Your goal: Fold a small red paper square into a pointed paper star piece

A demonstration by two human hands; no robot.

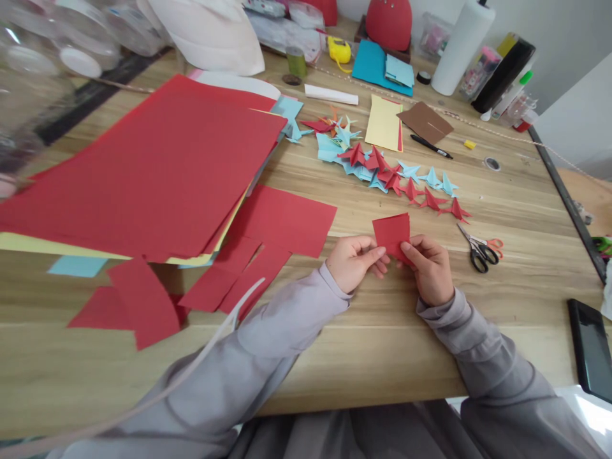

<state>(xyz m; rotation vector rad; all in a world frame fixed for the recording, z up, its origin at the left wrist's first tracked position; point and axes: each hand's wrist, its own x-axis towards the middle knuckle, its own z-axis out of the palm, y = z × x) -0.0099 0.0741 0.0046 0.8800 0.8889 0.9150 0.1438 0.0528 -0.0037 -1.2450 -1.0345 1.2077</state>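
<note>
A small folded piece of red paper (392, 232) is held up above the wooden table between both hands. My left hand (356, 262) pinches its lower left corner between thumb and fingers. On its lower right edge, the thumb and fingers of my right hand (430, 268) are closed. Beyond the hands lies a row of red folded paper cranes (410, 190), with light blue paper cranes (433, 178) just behind. Two pairs of scissors (482, 250), one black-handled and one orange-handled, rest to the right of my right hand.
Large red sheets (157, 166) are stacked at the left, with cut red pieces (282, 220) beside them. Farther back lie yellow paper (381, 122), a black pen (430, 146) and a yellow tape measure (339, 50). A phone (590, 344) sits at the right edge.
</note>
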